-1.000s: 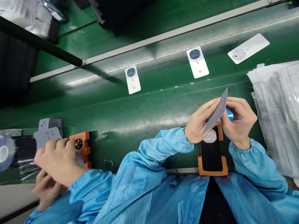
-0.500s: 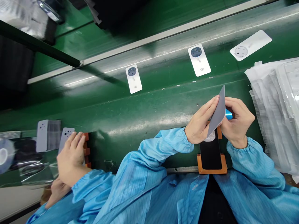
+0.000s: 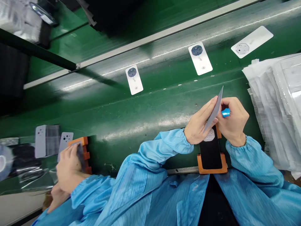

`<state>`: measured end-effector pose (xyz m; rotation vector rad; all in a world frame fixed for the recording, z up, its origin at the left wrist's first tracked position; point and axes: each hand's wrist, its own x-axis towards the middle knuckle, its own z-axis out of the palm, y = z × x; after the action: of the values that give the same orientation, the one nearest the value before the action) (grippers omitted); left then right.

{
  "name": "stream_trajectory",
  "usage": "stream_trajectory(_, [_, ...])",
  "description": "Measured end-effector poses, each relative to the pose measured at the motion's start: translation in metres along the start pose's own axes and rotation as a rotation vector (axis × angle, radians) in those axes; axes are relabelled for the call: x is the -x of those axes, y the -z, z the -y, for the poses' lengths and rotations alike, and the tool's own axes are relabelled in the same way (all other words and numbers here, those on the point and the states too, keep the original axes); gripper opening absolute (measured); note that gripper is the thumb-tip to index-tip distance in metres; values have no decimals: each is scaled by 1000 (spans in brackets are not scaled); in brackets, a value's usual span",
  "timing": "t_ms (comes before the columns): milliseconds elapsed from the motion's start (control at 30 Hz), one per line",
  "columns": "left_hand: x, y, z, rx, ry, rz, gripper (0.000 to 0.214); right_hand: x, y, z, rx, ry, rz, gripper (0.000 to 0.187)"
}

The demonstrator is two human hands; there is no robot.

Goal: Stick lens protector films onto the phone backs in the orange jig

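My left hand point(image 3: 198, 124) and my right hand point(image 3: 234, 121) both pinch a thin grey panel point(image 3: 214, 110), held tilted on edge above an orange jig point(image 3: 213, 168). A black panel point(image 3: 210, 152) with a pale round camera patch lies in that jig. A bright blue tab point(image 3: 225, 112) shows at my right fingers, beside the grey panel's edge. Both sleeves are light blue.
Three white panels point(image 3: 134, 80) point(image 3: 200, 58) point(image 3: 252, 41) lie on the green conveyor belt point(image 3: 150, 103). Clear plastic trays point(image 3: 277, 113) are stacked at the right. At the left a co-worker's hands point(image 3: 68, 161) press on another orange jig point(image 3: 81, 150), near grey panels point(image 3: 44, 145).
The grey panel has turned more edge-on and my hands have drawn slightly closer together. The co-worker's hand has come down onto the left jig.
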<state>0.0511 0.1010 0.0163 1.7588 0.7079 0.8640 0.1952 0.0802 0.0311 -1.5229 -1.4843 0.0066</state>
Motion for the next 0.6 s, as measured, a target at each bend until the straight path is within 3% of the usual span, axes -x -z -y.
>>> stream_trajectory(100, [-2,1,4,212,201,-162,62,-4,7,-8,-6,-186,106,8])
stream_trajectory(200, [-1,17,3,459,379,-349,71,-4,30,-32,5,-474,158,4])
stream_trajectory(267, [5,33,-1,474,408,-417,73,2,47,-54,133,-620,279,3])
stream_trajectory(333, [19,49,-10,335,379,-415,66,11,63,-70,317,-634,473,7])
stream_trajectory(400, [36,60,-23,78,300,-306,53,20,75,-73,443,-532,522,17])
stream_trajectory(467, [53,65,-40,-200,154,-76,45,24,87,-62,451,-347,375,19])
stream_trajectory(533, [66,62,-56,-438,-48,204,48,25,98,-41,344,-112,263,7])
stream_trajectory(567, [70,58,-62,-545,-147,315,53,26,104,-30,266,5,286,6])
stream_trajectory(600, [74,53,-65,-648,-234,384,56,27,108,-20,189,112,353,16])
